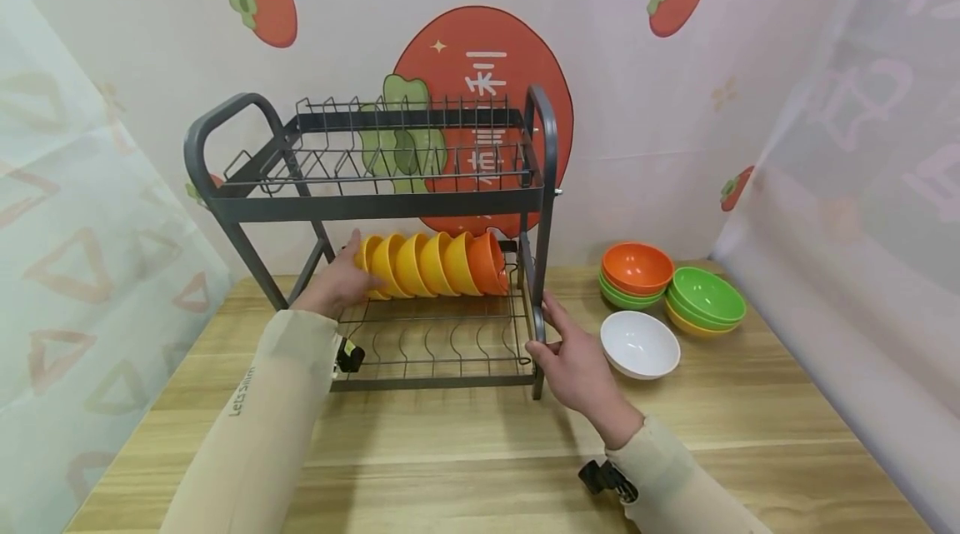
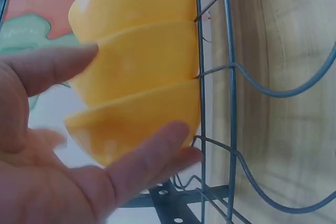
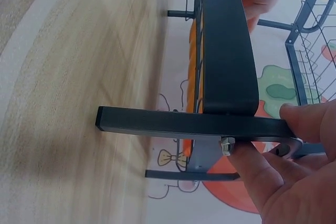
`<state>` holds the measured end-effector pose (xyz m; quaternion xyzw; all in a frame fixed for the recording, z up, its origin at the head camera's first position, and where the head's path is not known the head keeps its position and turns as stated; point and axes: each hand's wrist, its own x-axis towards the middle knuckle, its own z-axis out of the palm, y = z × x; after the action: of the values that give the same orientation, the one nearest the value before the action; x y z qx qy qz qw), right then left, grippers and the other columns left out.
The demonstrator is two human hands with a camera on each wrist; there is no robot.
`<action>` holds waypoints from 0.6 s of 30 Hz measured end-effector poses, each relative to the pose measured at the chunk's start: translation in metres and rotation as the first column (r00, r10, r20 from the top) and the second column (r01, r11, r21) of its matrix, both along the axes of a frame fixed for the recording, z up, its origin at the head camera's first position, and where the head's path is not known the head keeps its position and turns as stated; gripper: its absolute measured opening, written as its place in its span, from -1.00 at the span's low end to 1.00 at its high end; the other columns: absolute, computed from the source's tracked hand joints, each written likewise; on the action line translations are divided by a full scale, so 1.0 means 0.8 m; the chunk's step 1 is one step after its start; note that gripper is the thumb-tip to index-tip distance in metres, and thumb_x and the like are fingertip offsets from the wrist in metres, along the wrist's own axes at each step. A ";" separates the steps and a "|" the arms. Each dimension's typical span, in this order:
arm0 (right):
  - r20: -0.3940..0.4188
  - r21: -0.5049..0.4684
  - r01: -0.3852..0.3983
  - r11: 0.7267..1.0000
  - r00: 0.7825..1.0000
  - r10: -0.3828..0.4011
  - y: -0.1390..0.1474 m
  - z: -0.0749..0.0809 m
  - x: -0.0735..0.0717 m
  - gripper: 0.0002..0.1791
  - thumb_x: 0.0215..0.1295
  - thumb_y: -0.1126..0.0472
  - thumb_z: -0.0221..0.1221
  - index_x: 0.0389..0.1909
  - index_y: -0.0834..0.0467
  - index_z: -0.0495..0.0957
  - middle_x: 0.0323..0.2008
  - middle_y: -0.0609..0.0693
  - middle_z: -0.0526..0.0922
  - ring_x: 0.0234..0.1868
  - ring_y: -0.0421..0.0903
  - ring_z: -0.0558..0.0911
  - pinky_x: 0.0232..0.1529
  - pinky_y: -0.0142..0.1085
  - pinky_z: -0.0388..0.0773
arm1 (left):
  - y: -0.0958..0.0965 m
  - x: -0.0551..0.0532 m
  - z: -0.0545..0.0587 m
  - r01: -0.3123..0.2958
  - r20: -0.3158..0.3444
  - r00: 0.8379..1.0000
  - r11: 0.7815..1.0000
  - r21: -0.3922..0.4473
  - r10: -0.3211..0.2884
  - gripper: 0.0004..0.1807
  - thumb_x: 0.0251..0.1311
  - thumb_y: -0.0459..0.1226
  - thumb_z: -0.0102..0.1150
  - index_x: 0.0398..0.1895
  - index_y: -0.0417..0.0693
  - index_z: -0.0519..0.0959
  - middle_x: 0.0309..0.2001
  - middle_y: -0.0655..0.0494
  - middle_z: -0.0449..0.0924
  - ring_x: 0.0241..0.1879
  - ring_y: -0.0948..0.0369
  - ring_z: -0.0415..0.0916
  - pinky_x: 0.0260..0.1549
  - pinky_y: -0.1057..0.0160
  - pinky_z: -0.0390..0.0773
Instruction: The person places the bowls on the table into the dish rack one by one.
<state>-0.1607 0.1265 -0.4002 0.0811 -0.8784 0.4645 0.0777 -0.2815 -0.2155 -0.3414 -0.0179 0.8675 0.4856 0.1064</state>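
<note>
Wood-grain table [image 1: 450, 467] beneath dish rack [image 1: 390, 206], bowls [image 1: 640, 344]

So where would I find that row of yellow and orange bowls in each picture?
Head: the row of bowls lies near the centre, on the lower tier of the dark rack.
Left wrist: the row of bowls fills the upper middle, cut off by the top edge.
Right wrist: a narrow sliver of the row of bowls shows near the middle, mostly hidden behind bars.
Shared landmark: the dark rack.
</note>
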 end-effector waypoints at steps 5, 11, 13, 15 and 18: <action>-0.001 -0.006 -0.005 1.000 1.000 0.005 0.000 -0.002 -0.001 -0.10 0.32 0.27 0.31 0.58 0.04 0.06 0.34 0.14 0.43 -0.23 -0.10 0.72 -0.37 -0.27 0.62 | 0.010 0.016 0.011 -0.034 0.010 0.999 0.987 -0.157 0.036 0.33 0.16 -0.18 0.31 0.51 0.24 -0.67 0.49 -0.32 -0.73 0.40 -0.47 -0.24 0.26 -0.30 0.18; -0.017 -0.004 -0.011 1.000 1.000 0.011 0.001 -0.004 -0.002 -0.10 0.32 0.26 0.32 0.58 0.02 0.06 0.34 0.14 0.43 -0.23 -0.11 0.72 -0.35 -0.26 0.63 | 0.050 0.054 0.028 -0.084 -0.114 0.992 0.953 -0.292 0.053 0.15 0.19 -0.13 0.26 0.61 0.01 -0.38 0.44 -0.51 -0.44 0.15 -0.46 0.27 0.09 -0.28 0.39; -0.021 -0.003 -0.011 1.000 1.000 0.011 0.002 -0.004 -0.001 -0.10 0.32 0.25 0.32 0.58 0.02 0.06 0.33 0.14 0.44 -0.23 -0.11 0.72 -0.34 -0.25 0.63 | 0.072 0.070 0.032 -0.060 -0.165 0.986 0.941 -0.333 0.004 0.04 0.21 -0.10 0.26 0.61 -0.06 -0.17 0.41 -0.49 -0.23 0.07 -0.36 0.37 0.01 -0.24 0.47; -0.018 -0.005 -0.008 1.000 1.000 0.008 0.002 -0.004 -0.001 -0.10 0.32 0.25 0.32 0.58 0.01 0.06 0.33 0.14 0.44 -0.21 -0.10 0.71 -0.32 -0.25 0.64 | 0.095 0.085 0.034 0.009 -0.177 0.981 0.932 -0.362 -0.078 -0.04 0.24 -0.03 0.25 0.59 -0.03 -0.03 0.41 -0.43 -0.09 0.08 -0.31 0.39 0.00 -0.25 0.47; -0.010 -0.010 -0.008 1.000 1.000 0.008 0.003 -0.004 0.000 -0.10 0.32 0.24 0.31 0.58 -0.01 0.06 0.34 0.12 0.43 -0.19 -0.09 0.71 -0.31 -0.25 0.64 | 0.128 0.102 0.029 0.162 -0.150 0.964 0.930 -0.331 -0.221 -0.04 0.24 0.07 0.28 0.61 0.14 0.02 0.51 -0.22 -0.02 0.34 -0.23 0.19 0.18 -0.31 0.29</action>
<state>-0.1610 0.1285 -0.4030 0.0864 -0.8753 0.4689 0.0808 -0.2002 -0.1133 -0.3181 0.0955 0.9375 0.3274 0.0685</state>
